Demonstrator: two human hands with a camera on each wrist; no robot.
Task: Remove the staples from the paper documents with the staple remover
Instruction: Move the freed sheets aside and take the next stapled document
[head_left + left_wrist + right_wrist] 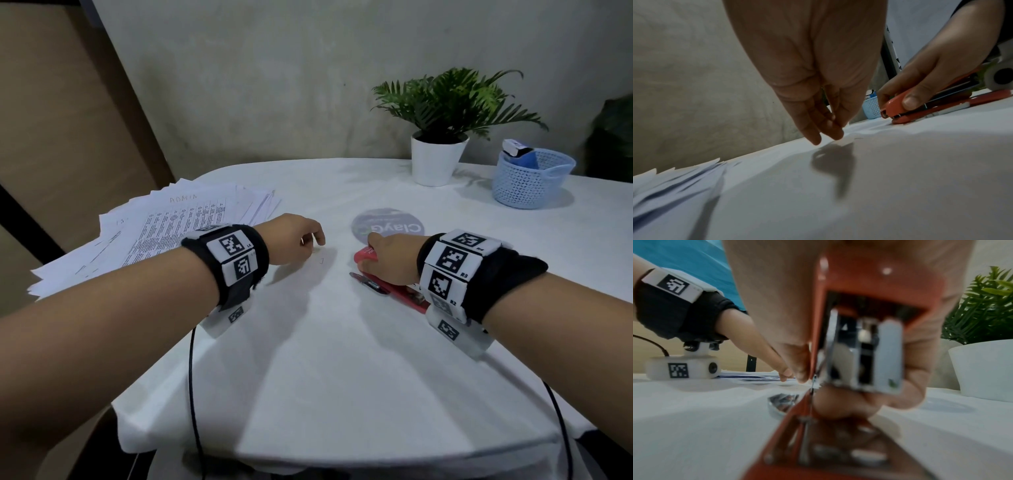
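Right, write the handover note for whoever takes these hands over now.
Right hand: grips the red staple remover, its front end low on the white tablecloth.
Left hand: fingertips pinched together just above the cloth; whether a staple sits in the grip cannot be told.
Paper documents: fanned stack at the far left, under the left forearm, none in front of the hands.
Done: one loose staple lies on the cloth between the hands.
Left: how many documents remain stapled is not visible; check the stack and go on.
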